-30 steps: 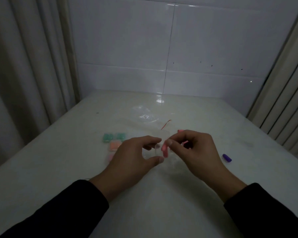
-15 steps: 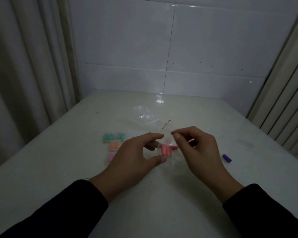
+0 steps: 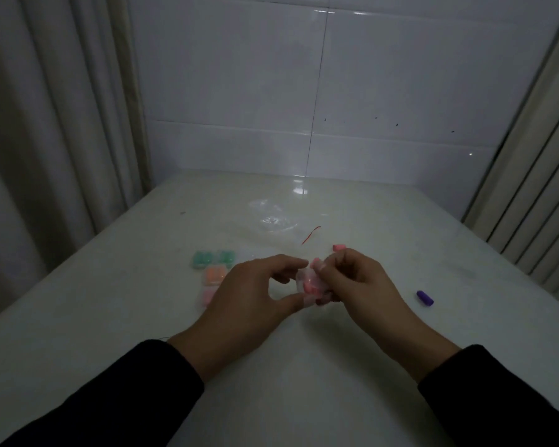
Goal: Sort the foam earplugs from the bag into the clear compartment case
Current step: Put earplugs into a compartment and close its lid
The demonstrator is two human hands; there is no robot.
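Where the two dark sleeves [image 3: 117, 398] end near the camera, both hands meet over the middle of the white table [image 3: 288, 398]. The left hand [image 3: 249, 298] pinches a small clear case [image 3: 305, 285] between thumb and forefinger; pink earplugs [image 3: 312, 285] sit inside it. The right hand [image 3: 355, 282] curls its fingers against the case's right side, apparently grasping it too, though dim light blurs the contact. Left of the hands lie filled cases: pale pink [image 3: 207, 295], orange [image 3: 214, 273], then green [image 3: 214, 258]. A purple earplug [image 3: 425, 298] lies well apart at right. Just beyond the right hand rests a loose pink earplug [image 3: 338, 247]. Farther off lies the clear bag [image 3: 273, 216] with its red strip [image 3: 310, 235].
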